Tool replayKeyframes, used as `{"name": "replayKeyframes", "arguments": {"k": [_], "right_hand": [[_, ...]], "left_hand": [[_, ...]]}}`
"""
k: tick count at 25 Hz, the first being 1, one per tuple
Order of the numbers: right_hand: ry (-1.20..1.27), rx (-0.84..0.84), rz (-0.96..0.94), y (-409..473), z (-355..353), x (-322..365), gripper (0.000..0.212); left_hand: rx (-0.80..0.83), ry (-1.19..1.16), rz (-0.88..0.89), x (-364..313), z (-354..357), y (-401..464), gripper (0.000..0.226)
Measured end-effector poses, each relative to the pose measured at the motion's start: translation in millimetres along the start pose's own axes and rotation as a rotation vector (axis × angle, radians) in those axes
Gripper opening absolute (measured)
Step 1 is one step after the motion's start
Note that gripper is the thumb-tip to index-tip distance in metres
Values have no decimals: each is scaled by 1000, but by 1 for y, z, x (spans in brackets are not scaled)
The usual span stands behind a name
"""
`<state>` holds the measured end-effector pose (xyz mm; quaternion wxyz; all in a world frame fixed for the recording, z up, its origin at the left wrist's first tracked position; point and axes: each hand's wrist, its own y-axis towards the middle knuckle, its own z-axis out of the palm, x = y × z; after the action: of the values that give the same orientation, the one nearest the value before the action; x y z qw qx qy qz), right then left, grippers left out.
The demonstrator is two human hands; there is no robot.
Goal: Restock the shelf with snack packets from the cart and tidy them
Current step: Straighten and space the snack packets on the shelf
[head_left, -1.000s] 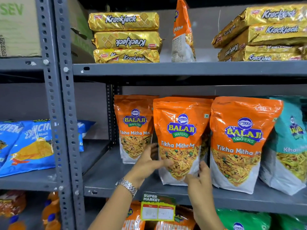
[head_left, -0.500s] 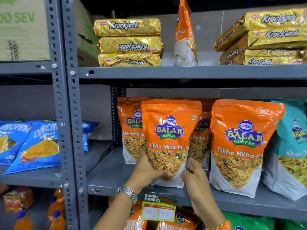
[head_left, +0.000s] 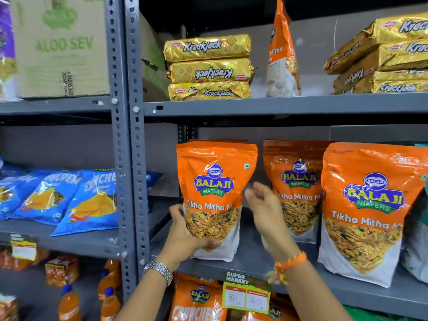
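Observation:
An orange Balaji Tikha Mitha Mix packet [head_left: 215, 181] stands upright at the left end of the grey middle shelf [head_left: 254, 260], with another orange packet right behind it. My left hand [head_left: 187, 235] grips its lower left corner, thumb across the front. My right hand [head_left: 266, 212] hovers just right of that packet with fingers apart, holding nothing, and looks blurred. Two more orange packets [head_left: 298, 193] [head_left: 368, 212] stand to the right on the same shelf. No cart is in view.
Gold Krackjack packs [head_left: 208, 68] [head_left: 382, 59] and a side-on orange packet [head_left: 281, 54] sit on the upper shelf. Blue Crunchem bags [head_left: 90, 202] lie on the left rack beyond the grey upright posts [head_left: 129, 158]. A price tag [head_left: 245, 295] hangs from the shelf edge. A cardboard box [head_left: 60, 47] sits top left.
The held orange packet has slid left along the shelf to stand in front of the leftmost packet. My right hand has come off it and lifted away.

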<state>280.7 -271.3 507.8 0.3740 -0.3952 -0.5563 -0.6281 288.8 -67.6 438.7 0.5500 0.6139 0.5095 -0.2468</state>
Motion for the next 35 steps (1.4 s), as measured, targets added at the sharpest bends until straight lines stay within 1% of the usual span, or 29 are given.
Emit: {"name": "replayKeyframes", "arguments": {"k": [2,5,8,16,21,26,28,29,31,32,33,34,35], "right_hand": [[64,-49,-103,23,8,15,40],[44,-23,-149,51,20,23,18],[9,-82,-185,66,30,23,21],[33,-159,-130,80,31,16,15],[55,-134,-94,84,32,14,21],[43,-108,-48,88,28,13,23],[37,-91,-54,83,23,12,23],[21,-87,-68,76,18,12,23],[-39,-97,-123,53,1,6,23],[-69,-104,-156,35,-12,1,24],[-96,-108,-188,16,-25,-6,23],[-127,-118,-230,-5,-39,-14,23],[-165,-140,-275,-24,-53,-23,23]], "left_hand": [[-8,-4,-1,3,-6,0,108],[-14,-6,-1,6,-11,1,110],[-10,-11,-5,9,-13,3,109],[19,25,-29,8,-11,14,110],[65,13,-69,9,-12,19,113],[45,30,-62,8,-10,18,112],[-6,28,-36,8,-7,13,115],[-67,17,-19,6,-5,8,119],[-249,-4,21,0,0,-4,125],[-340,-20,63,-5,4,-11,121],[-418,-41,127,-12,8,-20,112],[-466,-65,201,-21,13,-27,98],[-483,-77,260,-32,20,-33,81]]}}
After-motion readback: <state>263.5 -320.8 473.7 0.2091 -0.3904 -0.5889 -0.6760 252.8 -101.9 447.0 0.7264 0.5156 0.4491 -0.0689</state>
